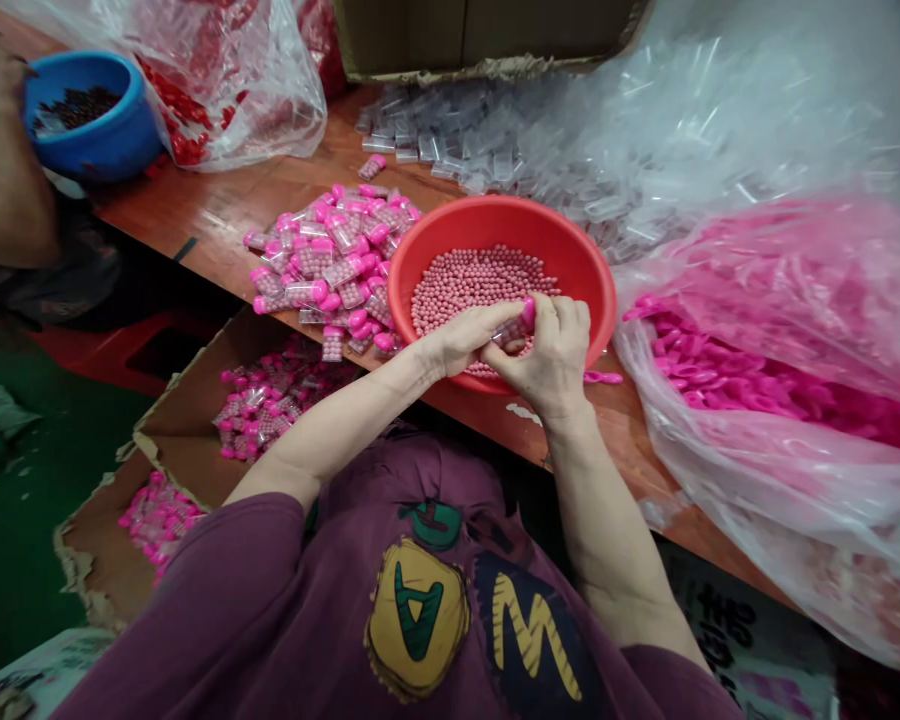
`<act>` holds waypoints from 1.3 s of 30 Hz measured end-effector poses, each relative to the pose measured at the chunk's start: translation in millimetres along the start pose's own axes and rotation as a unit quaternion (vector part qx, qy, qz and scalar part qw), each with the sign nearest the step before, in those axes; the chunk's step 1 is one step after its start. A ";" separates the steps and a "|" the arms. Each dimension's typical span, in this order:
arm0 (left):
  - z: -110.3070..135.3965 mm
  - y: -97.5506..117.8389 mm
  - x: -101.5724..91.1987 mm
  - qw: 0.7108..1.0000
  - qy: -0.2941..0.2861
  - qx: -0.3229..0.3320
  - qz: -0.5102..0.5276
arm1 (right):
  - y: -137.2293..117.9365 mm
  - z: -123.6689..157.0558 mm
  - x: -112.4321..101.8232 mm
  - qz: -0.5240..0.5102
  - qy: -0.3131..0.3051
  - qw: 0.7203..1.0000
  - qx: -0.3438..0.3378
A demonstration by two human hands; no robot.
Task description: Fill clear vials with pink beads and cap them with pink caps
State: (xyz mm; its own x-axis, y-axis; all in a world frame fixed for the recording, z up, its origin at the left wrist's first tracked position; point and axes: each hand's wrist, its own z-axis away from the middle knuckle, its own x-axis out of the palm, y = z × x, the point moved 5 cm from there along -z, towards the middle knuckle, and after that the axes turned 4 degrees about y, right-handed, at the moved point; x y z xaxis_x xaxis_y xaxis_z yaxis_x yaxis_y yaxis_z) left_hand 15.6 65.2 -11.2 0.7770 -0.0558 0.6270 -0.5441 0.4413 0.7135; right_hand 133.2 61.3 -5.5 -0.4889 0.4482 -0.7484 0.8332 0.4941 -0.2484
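Note:
Both of my hands are together over the red bowl (592,270), which holds many small pink beads (487,275). My left hand (461,338) is closed around a small clear plastic bottle (506,330), tilted above the beads. At the bottle's upper end is a pink cap (528,311). The fingers of my right hand (559,350) are curled against the cap and the bottle; how firmly the cap sits is hidden. Left of the bowl lies a pile of bead-filled bottles with pink caps (330,255).
Empty clear bottles (480,130) are heaped behind the bowl. To the right is a plastic bag of pink caps (727,370). Cardboard boxes of filled bottles (277,400) stand below the table's edge. At far left, a co-worker's arm (7,180) is beside a blue bowl (97,150).

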 end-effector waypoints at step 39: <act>-3.9 3.0 -2.4 0.976 0.120 -0.069 -0.169 | -14.0 -1.9 1.1 0.057 -0.155 0.983 0.079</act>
State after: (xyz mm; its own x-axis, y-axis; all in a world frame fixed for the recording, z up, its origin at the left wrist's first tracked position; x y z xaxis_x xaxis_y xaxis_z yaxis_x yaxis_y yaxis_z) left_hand 13.4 70.2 -11.8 0.9653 -0.0152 0.2606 -0.2095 0.5505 0.8081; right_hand 120.5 56.3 -1.7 -0.3074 0.2329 -0.9226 0.9199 0.3206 -0.2256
